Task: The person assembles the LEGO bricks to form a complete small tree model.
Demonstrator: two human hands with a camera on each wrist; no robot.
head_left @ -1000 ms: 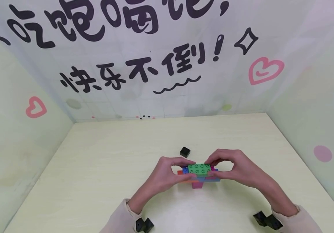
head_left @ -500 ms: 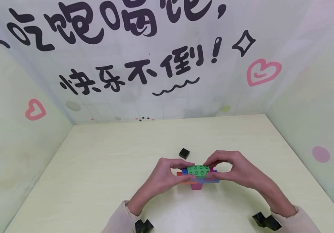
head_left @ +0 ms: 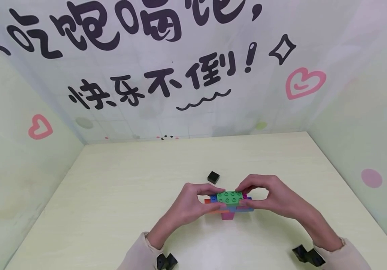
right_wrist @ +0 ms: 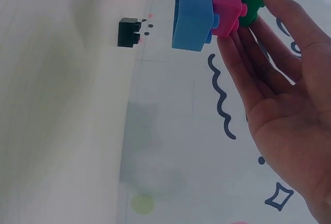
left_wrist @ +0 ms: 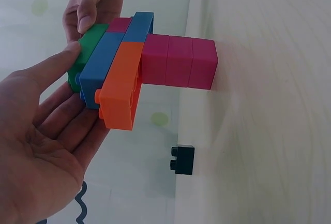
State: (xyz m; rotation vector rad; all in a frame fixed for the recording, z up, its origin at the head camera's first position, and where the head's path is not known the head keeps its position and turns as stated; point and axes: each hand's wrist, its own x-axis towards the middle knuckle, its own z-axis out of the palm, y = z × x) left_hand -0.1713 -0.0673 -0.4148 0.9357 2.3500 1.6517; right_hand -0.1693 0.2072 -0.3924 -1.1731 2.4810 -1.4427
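A green toy brick [head_left: 229,198] with studs on its upper face tops a stacked brick structure. My left hand [head_left: 186,204] pinches the green brick's left end between thumb and fingers, and my right hand [head_left: 275,195] pinches its right end. Directly under it lie a blue brick [left_wrist: 103,63] and a pink brick [right_wrist: 226,6]. One layer lower, an orange brick [left_wrist: 121,84] sits beside another blue brick [right_wrist: 194,14], both reaching out sideways. Several pink bricks [left_wrist: 179,61] form a narrow upright column below, standing on the table. Fingers partly hide the green brick's ends.
Behind the structure, a loose black brick [head_left: 213,177] lies on the pale wooden table [head_left: 119,176]. A printed sheet wall [head_left: 193,120] rises at the table's back, with side walls left and right. Black devices [head_left: 309,255] are on both wrists.
The whole head view has shifted very slightly. Both hands keep their hold on the green brick, and the structure stays in place.
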